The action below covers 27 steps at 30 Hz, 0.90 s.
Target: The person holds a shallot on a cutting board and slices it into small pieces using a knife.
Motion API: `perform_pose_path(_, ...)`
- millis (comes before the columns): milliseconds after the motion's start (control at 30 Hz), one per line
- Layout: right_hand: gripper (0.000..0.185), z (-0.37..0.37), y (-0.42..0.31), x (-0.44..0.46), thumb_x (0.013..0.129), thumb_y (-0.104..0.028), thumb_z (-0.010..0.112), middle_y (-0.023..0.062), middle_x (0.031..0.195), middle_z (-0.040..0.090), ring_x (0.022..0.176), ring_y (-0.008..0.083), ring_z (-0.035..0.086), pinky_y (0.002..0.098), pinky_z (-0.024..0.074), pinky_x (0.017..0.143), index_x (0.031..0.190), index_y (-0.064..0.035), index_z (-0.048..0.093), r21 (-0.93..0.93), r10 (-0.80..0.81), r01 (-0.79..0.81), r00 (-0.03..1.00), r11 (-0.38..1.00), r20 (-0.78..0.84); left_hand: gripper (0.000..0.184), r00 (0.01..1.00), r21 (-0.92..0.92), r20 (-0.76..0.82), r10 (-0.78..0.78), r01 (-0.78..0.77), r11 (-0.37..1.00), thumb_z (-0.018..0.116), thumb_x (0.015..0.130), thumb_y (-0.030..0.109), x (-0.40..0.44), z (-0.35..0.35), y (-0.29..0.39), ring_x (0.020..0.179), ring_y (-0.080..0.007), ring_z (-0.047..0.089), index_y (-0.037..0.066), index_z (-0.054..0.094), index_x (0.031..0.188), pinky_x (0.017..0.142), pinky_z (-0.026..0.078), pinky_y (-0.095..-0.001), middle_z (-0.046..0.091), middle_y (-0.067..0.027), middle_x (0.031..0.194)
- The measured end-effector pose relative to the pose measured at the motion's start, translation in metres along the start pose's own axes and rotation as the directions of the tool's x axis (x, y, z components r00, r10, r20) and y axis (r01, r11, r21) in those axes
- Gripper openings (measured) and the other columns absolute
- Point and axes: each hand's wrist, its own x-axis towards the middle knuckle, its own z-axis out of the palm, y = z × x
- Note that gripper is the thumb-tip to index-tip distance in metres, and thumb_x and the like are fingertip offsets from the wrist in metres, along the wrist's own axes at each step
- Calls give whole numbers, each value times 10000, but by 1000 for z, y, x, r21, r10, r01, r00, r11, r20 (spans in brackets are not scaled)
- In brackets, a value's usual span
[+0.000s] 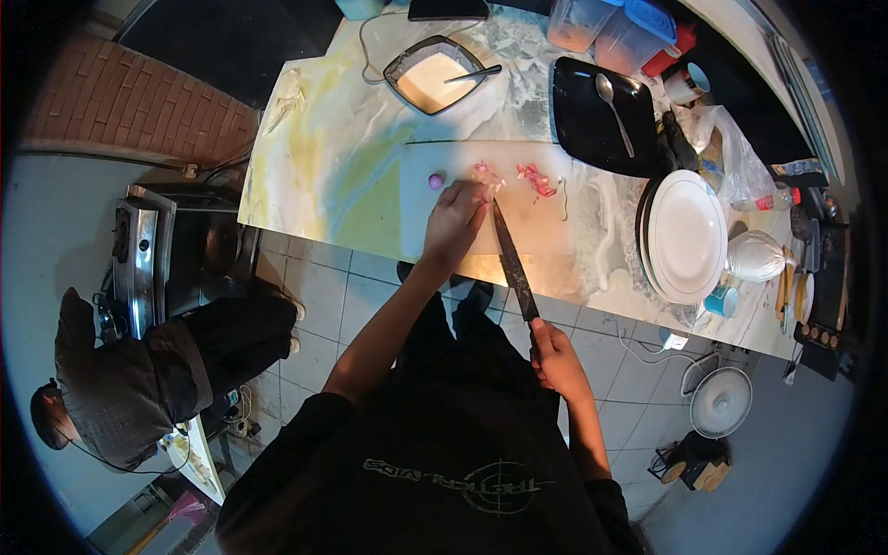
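Observation:
My right hand (558,359) is closed around the handle of a long dark knife (514,264), whose tip points up at the chopped pink pieces (485,176) on a pale cutting board (544,229). My left hand (455,220) rests on the board beside the knife tip, its fingers bent together over the lower pieces; what lies under the fingertips is hidden. A small purple onion (437,181) lies left of the pieces. To the right is a second pile of red-pink pieces (536,181).
Behind the board stand a bowl of pale mixture (430,81) and a black tray (592,120) with a spoon (613,113). White plates (687,237) are stacked at the right, near a plastic bag (740,157). A person in dark clothes (139,370) is at the far left.

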Motion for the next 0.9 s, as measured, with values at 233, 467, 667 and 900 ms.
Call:
perform_pose_path(233,446,-1,6,4,1076,-491,418,-24,579,423,413,73,358,251,276,353,840,-117,473,-48,-12,8,997,999,-73,393,996,133,-44,80,-73,988,729,832,57,9,-23,5,1103,-368,564,52,619,1209,976,467,-472,615,-132,1165)
perform_pose_path(467,502,10,-1,18,1076,-426,439,244,786,609,786,387,600,452,477,711,1012,44,604,-462,-311,224,943,858,-119,366,996,255,-39,85,-72,964,674,881,89,22,-25,-4,1075,-379,560,69,606,1239,978,447,-467,615,-142,1159)
perform_pose_path(667,551,11,-7,27,1073,-421,438,369,955,655,1012,530,621,512,499,859,1153,95,612,-485,-321,172,916,857,-242,215,993,303,51,104,-115,946,658,890,90,21,-25,-12,1051,-355,572,70,658,1104,925,457,-459,647,-101,1105)
perform_pose_path(900,522,17,-16,19,1074,-399,459,316,793,639,834,510,639,480,490,712,1138,99,600,-436,-310,212,936,875,-167,239,979,211,96,182,-199,957,676,890,141,0,-22,-20,1140,-321,545,90,664,1123,944,428,-451,618,-74,1168)
